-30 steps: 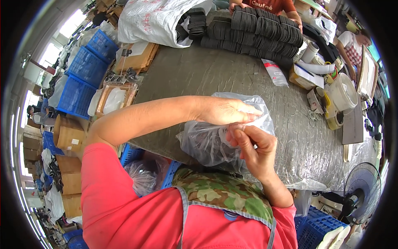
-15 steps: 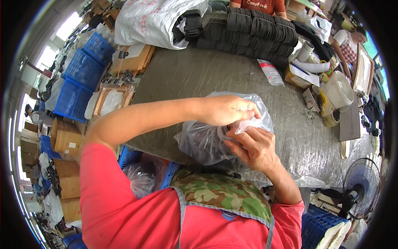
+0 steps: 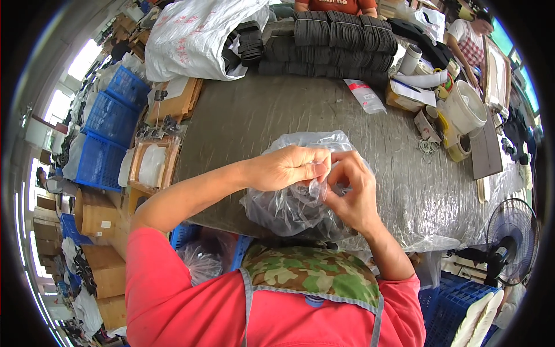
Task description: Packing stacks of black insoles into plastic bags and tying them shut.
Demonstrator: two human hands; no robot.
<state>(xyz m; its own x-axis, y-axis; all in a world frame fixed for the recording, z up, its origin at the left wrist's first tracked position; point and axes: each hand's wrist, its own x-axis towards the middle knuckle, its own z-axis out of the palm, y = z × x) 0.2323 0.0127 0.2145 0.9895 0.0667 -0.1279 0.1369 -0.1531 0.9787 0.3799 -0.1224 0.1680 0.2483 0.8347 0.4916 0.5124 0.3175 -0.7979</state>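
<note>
A clear plastic bag (image 3: 277, 211) lies on the dark table close in front of me, its contents blurred by the creased film. My left hand (image 3: 292, 168) pinches the gathered neck of the bag between thumb and fingers. Just to its right, my right hand (image 3: 354, 188) has its fingers curled, with thumb and forefinger closed on the twisted film at the same spot. Both hands meet above the bag's far right part. Whatever else may be between the fingertips is hidden.
Stacked black flat pieces (image 3: 335, 46) line the table's far edge beside a white woven sack (image 3: 199, 43). A white bucket (image 3: 462, 110) and a small carton (image 3: 407, 95) stand at the right. A fan (image 3: 511, 240) is at lower right; blue crates (image 3: 104, 124) are stacked left. Two other people are beyond the table.
My left hand has shifted left and down, its fingers now pinching the bag's neck. My right hand has turned more upright, fingers curled. The whole view has shifted slightly.
</note>
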